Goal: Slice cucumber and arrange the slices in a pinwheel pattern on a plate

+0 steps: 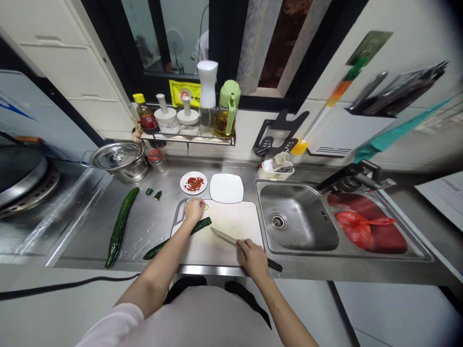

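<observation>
My right hand [254, 259] grips a kitchen knife [224, 236] by its black handle, the blade lying low over the white cutting board [231, 250] and pointing left. At the board's upper left, my left hand [194, 209] has its fingers drawn together at a thin cucumber slice [206, 207]. A cut cucumber [201, 224] passes under my left forearm, which hides its middle. Its cut end rests on the board, near the knife tip; the other end reaches onto the counter.
Left of the board lie a whole cucumber [122, 224] and small cucumber ends [157, 195]. Behind it are a plate of chopped red pieces [194, 183] and a white plate [226, 188]. A steel pot [125, 164] stands far left. The sink [300, 221] adjoins the right side.
</observation>
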Motion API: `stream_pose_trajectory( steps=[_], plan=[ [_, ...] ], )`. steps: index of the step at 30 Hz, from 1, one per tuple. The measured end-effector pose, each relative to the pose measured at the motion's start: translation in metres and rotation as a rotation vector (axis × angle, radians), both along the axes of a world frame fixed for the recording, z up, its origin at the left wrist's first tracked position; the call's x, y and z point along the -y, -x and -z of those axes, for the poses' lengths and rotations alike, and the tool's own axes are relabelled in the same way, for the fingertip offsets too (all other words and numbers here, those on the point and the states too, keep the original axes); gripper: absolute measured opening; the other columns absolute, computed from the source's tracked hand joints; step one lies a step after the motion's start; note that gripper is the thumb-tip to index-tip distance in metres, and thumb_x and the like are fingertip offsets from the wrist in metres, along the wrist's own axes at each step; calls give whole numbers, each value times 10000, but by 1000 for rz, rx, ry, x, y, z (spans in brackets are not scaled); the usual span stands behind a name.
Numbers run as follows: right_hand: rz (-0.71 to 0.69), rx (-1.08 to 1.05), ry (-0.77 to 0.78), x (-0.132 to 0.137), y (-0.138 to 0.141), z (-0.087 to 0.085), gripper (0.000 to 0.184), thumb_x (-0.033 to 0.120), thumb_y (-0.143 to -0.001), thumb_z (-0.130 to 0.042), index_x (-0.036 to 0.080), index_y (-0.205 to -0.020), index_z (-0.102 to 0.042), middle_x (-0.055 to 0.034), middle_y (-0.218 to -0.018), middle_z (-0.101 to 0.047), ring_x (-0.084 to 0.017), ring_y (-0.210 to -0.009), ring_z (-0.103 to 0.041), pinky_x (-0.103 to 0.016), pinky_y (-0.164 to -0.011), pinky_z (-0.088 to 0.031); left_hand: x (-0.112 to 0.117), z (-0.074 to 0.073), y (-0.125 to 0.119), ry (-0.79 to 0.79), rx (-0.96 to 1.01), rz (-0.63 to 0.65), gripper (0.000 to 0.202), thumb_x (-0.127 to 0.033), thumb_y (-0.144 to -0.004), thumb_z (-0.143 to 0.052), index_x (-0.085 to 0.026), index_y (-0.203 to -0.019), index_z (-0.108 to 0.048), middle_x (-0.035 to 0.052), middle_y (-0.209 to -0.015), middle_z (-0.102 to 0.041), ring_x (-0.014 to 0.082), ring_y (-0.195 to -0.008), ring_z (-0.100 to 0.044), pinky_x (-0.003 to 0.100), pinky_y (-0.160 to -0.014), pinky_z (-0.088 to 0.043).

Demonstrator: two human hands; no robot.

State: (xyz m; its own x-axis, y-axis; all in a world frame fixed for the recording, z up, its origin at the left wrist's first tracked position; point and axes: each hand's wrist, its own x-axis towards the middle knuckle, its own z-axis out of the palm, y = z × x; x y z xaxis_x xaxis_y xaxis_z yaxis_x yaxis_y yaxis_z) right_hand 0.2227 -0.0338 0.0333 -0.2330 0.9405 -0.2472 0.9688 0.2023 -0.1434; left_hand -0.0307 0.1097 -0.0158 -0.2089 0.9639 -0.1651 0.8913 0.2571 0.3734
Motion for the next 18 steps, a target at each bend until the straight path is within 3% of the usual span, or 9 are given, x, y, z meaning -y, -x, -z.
stream_pose_trajectory(
  steps=[6, 9, 11, 18],
  plan=[
    [37, -16, -7, -1, 0, 1, 343, 254, -966, -410, 283, -1236, -621, -38, -1065, -665, -158, -943, -628, -255, -794, -378, 0, -3, 0, -50, 42, -35, 190, -290, -853, -549, -236, -952, -702, 75, -1027, -694, 244, -1017, -584, 338, -879, -402],
    [75, -16, -5, -2, -1, 1, 342, 250, -968, -407, 280, -1235, -619, -31, -1052, -665, -148, -892, -642, -242, -763, -389, 11, -7, 8, -107, 133, -84, 228, -273, -878, -507, -228, -1002, -692, 68, -1004, -688, 221, -993, -590, 321, -878, -415],
    [99, -17, 1, -3, -2, 2, 345, 248, -972, -396, 281, -1238, -613, -29, -1044, -664, -137, -848, -648, -231, -722, -392, 27, -10, 17, -134, 168, -71, 249, -280, -879, -506, -216, -1041, -683, 63, -989, -682, 212, -975, -593, 315, -884, -423],
    [137, 34, 69, -15, -1, -3, 336, 258, -979, -368, 284, -1209, -613, -35, -1056, -640, -145, -819, -657, -232, -632, -380, 104, -22, 41, -65, 68, 227, 370, -418, -835, -601, -276, -1175, -640, 62, -1125, -639, 248, -1076, -558, 361, -935, -398]
  ],
)
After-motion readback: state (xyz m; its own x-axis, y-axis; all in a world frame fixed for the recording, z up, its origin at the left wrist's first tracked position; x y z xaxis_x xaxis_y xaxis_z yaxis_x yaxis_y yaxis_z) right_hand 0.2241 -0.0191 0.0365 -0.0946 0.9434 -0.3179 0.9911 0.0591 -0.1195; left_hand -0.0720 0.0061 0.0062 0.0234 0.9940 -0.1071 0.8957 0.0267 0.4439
